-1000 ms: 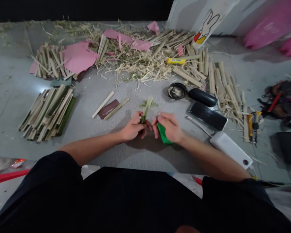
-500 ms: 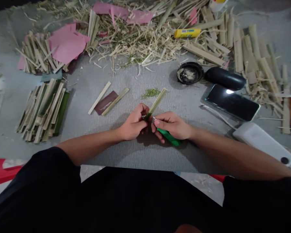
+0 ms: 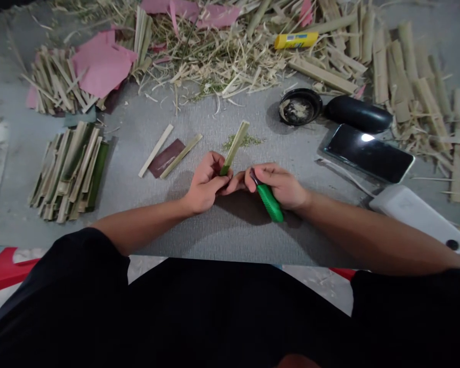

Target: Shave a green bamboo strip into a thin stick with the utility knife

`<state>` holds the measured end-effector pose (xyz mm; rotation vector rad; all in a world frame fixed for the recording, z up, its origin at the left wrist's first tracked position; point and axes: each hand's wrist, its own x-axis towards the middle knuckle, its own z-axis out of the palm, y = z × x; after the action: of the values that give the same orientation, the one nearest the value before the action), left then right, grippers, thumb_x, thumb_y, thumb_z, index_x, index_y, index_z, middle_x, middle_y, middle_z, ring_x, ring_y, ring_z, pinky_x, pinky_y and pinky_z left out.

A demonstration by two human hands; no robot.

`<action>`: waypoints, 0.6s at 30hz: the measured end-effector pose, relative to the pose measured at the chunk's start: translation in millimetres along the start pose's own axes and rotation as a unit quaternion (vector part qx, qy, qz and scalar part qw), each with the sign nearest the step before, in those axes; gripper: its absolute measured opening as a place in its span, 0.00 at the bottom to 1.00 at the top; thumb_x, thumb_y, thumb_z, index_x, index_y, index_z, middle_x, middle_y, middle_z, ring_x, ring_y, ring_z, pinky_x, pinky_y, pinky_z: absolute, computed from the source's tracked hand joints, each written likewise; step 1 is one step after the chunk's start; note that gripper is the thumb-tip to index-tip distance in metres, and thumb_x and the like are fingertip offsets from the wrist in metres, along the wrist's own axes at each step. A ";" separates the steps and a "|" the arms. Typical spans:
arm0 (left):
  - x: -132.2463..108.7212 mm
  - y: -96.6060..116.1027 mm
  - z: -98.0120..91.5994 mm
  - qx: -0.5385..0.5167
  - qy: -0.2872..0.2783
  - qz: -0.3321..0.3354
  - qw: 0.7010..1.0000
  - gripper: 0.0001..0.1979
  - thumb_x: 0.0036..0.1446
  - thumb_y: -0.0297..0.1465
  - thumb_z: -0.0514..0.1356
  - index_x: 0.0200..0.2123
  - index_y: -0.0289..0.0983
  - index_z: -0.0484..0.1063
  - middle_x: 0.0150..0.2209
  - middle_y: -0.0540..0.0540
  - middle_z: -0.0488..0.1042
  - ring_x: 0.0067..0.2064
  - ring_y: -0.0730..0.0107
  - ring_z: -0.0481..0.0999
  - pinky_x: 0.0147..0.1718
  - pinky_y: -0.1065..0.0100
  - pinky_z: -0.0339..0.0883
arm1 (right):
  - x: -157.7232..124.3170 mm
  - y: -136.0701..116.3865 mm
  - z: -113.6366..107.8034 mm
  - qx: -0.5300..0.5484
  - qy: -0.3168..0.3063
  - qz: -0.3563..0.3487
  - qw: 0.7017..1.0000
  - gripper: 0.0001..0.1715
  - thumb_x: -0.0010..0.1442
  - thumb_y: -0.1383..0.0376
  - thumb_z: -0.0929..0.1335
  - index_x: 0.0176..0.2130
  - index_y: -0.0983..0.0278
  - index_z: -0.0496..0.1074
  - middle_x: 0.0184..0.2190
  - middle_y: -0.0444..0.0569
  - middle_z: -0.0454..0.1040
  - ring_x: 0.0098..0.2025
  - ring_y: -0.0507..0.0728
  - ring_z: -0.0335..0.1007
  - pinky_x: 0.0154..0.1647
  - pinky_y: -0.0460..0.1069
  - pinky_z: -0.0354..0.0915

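Note:
My left hand (image 3: 207,185) is closed on the lower end of a bamboo strip (image 3: 235,145), whose pale length points up and away. In my right hand (image 3: 278,184) is a green-handled knife (image 3: 270,203); its blade is mostly hidden by my fingers. The fingertips of both hands meet near the strip's lower end. Fine green shavings (image 3: 243,141) lie just behind the strip. To the left, two more strips rest around a piece of brown sandpaper (image 3: 166,158), one pale strip (image 3: 156,151) and one greenish strip (image 3: 181,156) overlapping the sheet.
Bundled bamboo pieces (image 3: 69,174) lie at left, beside pink paper (image 3: 103,64). Shavings (image 3: 214,66) heap along the back with a yellow glue stick (image 3: 296,40). At right are a black bowl (image 3: 299,107), a black case (image 3: 358,113), a phone (image 3: 370,153) and a white box-like device (image 3: 417,217).
My right hand has drawn back a little to the right with the knife, whose handle now stands steeper. The bamboo strip has swung more upright and shifted left with my left hand.

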<state>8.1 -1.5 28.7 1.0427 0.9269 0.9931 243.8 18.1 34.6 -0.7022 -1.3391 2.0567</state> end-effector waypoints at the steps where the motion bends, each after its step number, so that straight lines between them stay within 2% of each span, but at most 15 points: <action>1: 0.0 1.4 0.4 -0.008 0.006 -0.007 1.000 0.25 0.56 0.39 0.71 0.45 0.49 0.56 0.29 0.61 0.69 0.24 0.74 0.61 0.26 0.63 0.56 | 0.5 2.2 0.7 0.007 0.015 0.009 1.000 0.37 0.85 0.33 0.74 0.36 0.57 0.74 0.46 0.64 0.93 0.56 0.75 0.96 0.69 0.70 0.86; 5: 1.5 3.8 1.6 -0.010 0.043 -0.025 0.999 0.26 0.53 0.40 0.69 0.45 0.49 0.54 0.31 0.62 0.70 0.22 0.78 0.56 0.25 0.63 0.50 | 1.7 7.7 2.3 0.073 0.045 0.028 0.996 0.34 0.89 0.38 0.70 0.37 0.56 0.68 0.48 0.66 0.93 0.52 0.74 0.96 0.58 0.70 0.90; 9: 3.6 2.2 1.7 0.018 0.085 -0.006 0.996 0.30 0.53 0.44 0.68 0.47 0.49 0.50 0.36 0.57 0.73 0.23 0.78 0.56 0.26 0.60 0.46 | 6.2 0.2 0.5 0.081 0.087 0.053 0.992 0.33 0.91 0.41 0.66 0.37 0.55 0.61 0.50 0.66 0.93 0.60 0.75 0.96 0.63 0.73 0.90; 12: 2.5 1.6 0.5 0.013 0.093 -0.002 0.996 0.32 0.49 0.41 0.70 0.48 0.48 0.51 0.38 0.56 0.72 0.24 0.78 0.56 0.28 0.59 0.48 | 8.6 -9.8 1.9 0.040 0.119 0.067 0.990 0.33 0.94 0.41 0.61 0.37 0.54 0.56 0.52 0.66 0.93 0.63 0.76 0.95 0.65 0.74 0.90; 14: 0.9 0.0 -1.0 -0.001 0.083 0.002 0.997 0.32 0.47 0.37 0.71 0.48 0.48 0.53 0.38 0.56 0.72 0.25 0.78 0.57 0.28 0.59 0.49 | 3.9 -14.7 8.7 0.023 0.116 0.064 0.991 0.33 0.95 0.42 0.59 0.38 0.54 0.56 0.50 0.65 0.93 0.57 0.72 0.96 0.60 0.70 0.91; 16: -0.1 -4.2 -3.1 -0.015 0.062 0.015 0.998 0.31 0.49 0.34 0.72 0.49 0.48 0.56 0.39 0.56 0.73 0.27 0.78 0.59 0.28 0.60 0.50 | -8.1 -16.2 22.6 0.006 0.095 0.053 0.994 0.35 0.96 0.40 0.60 0.38 0.55 0.61 0.44 0.61 0.91 0.44 0.67 0.95 0.48 0.61 0.91; 18: 0.4 -10.5 -5.0 -0.023 0.033 0.035 0.999 0.28 0.52 0.32 0.72 0.49 0.48 0.59 0.40 0.55 0.75 0.27 0.78 0.60 0.28 0.62 0.51 | -24.8 -12.5 41.9 -0.043 0.024 0.029 0.998 0.40 0.97 0.35 0.59 0.40 0.56 0.68 0.36 0.55 0.88 0.34 0.61 0.89 0.35 0.54 0.83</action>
<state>5.6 -2.0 17.3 1.0153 0.9230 1.1087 234.0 -21.5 64.1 -0.8331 -1.4024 2.0241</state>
